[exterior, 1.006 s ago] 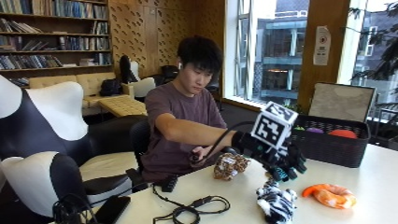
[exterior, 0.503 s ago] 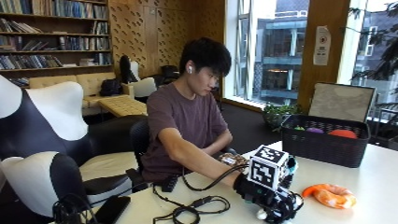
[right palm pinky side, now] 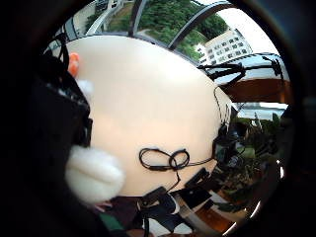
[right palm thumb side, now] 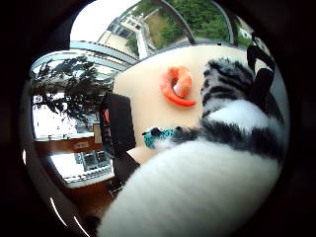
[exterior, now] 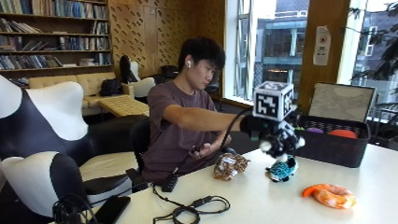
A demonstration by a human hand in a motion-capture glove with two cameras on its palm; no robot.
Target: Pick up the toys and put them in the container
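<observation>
My right hand (exterior: 273, 133) grips the zebra (exterior: 281, 142) above the desk (exterior: 261, 200); I should clear the basket (exterior: 330, 147) rim before letting go inside.

A pale tabletop (right palm pinky side: 148, 98) fills the view, well below the palm. A white fluffy part of a plush toy (right palm pinky side: 94, 174) sits close to the camera beside the black-gloved right hand (right palm pinky side: 59, 123) — whether it is gripped cannot be told. A small orange bit (right palm pinky side: 74, 63) lies near the tabletop's far edge.
</observation>
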